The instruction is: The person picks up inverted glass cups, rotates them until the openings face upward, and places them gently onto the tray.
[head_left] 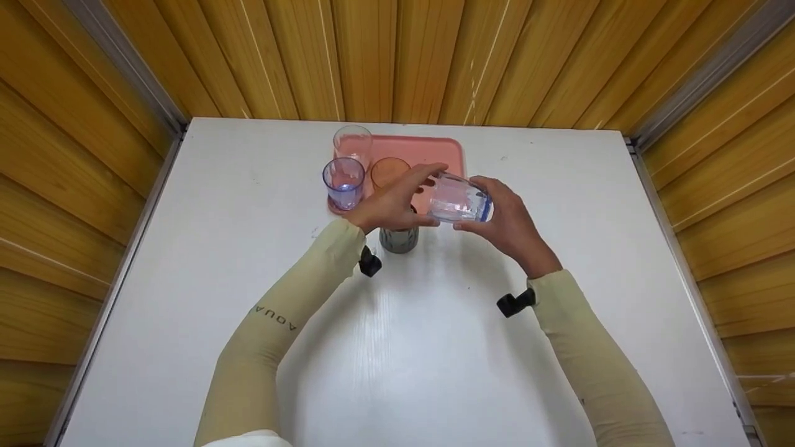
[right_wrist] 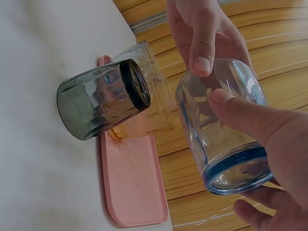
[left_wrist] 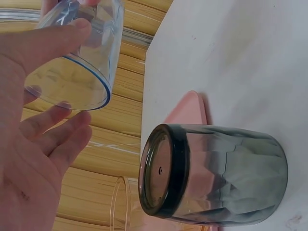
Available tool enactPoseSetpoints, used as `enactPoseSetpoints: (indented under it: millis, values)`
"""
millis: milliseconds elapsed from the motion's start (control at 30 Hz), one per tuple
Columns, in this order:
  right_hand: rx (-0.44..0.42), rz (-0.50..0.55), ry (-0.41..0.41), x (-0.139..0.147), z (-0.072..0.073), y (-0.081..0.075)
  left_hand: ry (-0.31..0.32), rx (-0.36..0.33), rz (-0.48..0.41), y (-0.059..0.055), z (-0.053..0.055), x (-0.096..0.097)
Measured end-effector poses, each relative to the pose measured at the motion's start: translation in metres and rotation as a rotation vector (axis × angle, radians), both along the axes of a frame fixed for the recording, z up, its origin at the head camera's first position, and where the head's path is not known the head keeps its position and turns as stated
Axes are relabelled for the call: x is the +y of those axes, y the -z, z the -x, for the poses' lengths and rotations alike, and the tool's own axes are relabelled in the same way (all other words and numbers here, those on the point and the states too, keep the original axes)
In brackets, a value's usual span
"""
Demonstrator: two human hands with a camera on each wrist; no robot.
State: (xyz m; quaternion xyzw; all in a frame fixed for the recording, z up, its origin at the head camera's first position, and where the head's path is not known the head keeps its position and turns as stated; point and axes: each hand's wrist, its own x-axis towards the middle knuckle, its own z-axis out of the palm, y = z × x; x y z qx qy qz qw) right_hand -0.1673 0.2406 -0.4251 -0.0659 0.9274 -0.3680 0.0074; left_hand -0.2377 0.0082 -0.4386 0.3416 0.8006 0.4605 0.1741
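Note:
Above the front of the tray, my right hand (head_left: pixel 506 214) grips a clear faceted tumbler (head_left: pixel 458 198) round its blue base end, thumb on its side. The tumbler lies tilted sideways, its mouth toward my left hand (head_left: pixel 397 198). That hand has its thumb at the tumbler's rim and its fingers spread loosely past the mouth; in the left wrist view several of those fingertips stand apart from the glass. Below my left hand, a smoky grey tumbler (left_wrist: pixel 231 175) stands upside down on the table, dark base up, partly hidden in the head view.
A pink tray (head_left: pixel 444 146) lies at the table's back. An orange tumbler (head_left: pixel 388 169), a bluish-purple tumbler (head_left: pixel 343 186) and a clear tumbler (head_left: pixel 353 141) stand on its left part. Wood-pattern panels (head_left: pixel 385 62) border the white table (head_left: pixel 385 347) behind and at both sides.

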Motion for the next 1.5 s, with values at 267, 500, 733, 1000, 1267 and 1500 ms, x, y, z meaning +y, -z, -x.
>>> enactPoseSetpoints:
  millis: [267,500,733,1000,1267,1500]
  values:
    - [-0.037,-0.036,-0.015,-0.002,0.0,0.0,0.029,0.095,0.014,-0.004,0.0,-0.001]
    - [-0.044,-0.051,-0.037,-0.004,0.001,-0.002,0.024,0.14,0.07,-0.011,-0.001,-0.001]
    - [-0.069,-0.039,-0.054,-0.007,0.003,-0.005,0.032,0.197,0.161,-0.02,-0.003,0.0]
    - [-0.118,-0.042,-0.048,-0.008,0.005,-0.003,0.08,0.235,0.166,-0.029,-0.004,0.001]
    - [-0.061,-0.006,-0.055,-0.006,0.006,0.002,0.086,0.266,0.193,-0.034,-0.005,0.003]
    - [-0.047,0.053,-0.027,-0.006,0.005,0.007,0.023,0.136,0.142,-0.033,-0.006,0.001]
